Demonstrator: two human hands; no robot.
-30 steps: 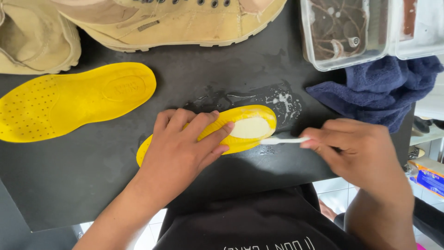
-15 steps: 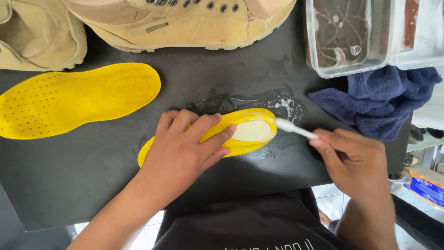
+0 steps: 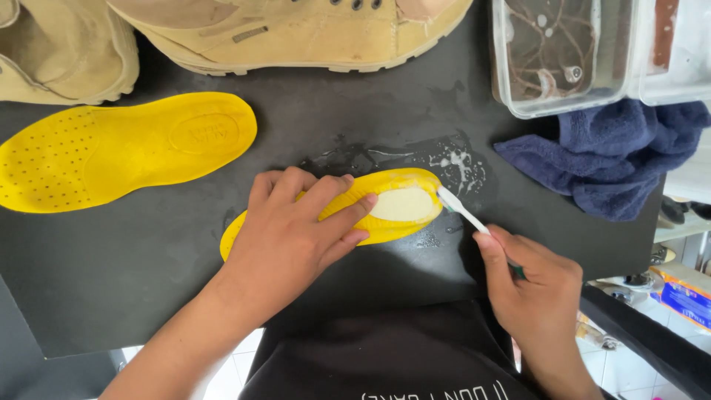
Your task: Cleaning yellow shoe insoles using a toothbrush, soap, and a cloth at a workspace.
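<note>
My left hand [image 3: 292, 230] presses flat on a yellow insole [image 3: 400, 204] that lies on the black table [image 3: 148, 267], fingers spread over its middle. The insole's heel end is covered in white foam. My right hand [image 3: 537, 285] grips a white toothbrush [image 3: 463, 211] whose head touches the right edge of the soapy heel. Wet soapy splashes [image 3: 452, 163] mark the table just behind the insole.
A second yellow insole [image 3: 122, 152] lies at the left. Two tan boots [image 3: 296, 33] stand along the far edge. A clear plastic tub [image 3: 563, 55] of murky water sits at the back right, with a dark blue towel [image 3: 615, 159] below it.
My right hand has drawn back down and right, and the toothbrush head has slid from the heel's foam to its right edge. My left hand has stayed on the insole.
</note>
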